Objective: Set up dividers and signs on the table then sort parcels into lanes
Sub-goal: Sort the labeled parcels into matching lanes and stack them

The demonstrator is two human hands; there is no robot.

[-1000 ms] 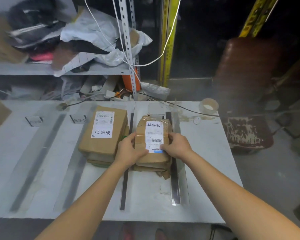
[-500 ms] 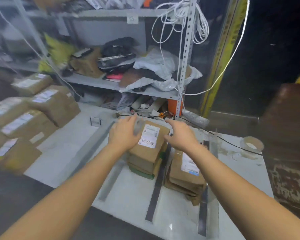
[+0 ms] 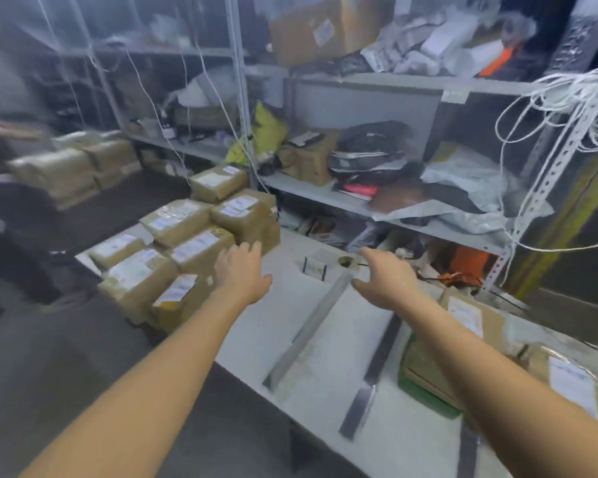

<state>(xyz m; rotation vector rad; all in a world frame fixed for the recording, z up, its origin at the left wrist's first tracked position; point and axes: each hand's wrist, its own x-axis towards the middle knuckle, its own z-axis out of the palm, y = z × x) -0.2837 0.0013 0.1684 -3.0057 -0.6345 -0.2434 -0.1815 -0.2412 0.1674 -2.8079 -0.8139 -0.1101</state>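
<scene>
A pile of brown parcels [image 3: 183,250] with white labels covers the left end of the white table [image 3: 325,374]. My left hand [image 3: 242,274] hovers beside that pile, fingers spread, holding nothing. My right hand [image 3: 384,277] is stretched out over the table, also spread and holding nothing. Grey divider strips [image 3: 308,332] lie across the table and mark out lanes. A small sign [image 3: 314,269] stands at the far edge. Two stacks of sorted parcels [image 3: 470,319] sit in lanes at the right, partly behind my right forearm.
A metal shelf rack [image 3: 359,198] full of bags, boxes and white cables stands right behind the table. More parcels [image 3: 66,167] are stacked at the far left, blurred. The dark floor [image 3: 66,357] lies left of the table.
Both hands left the parcel stacks in the right lanes and swung left toward the unsorted pile. The view turned left with them.
</scene>
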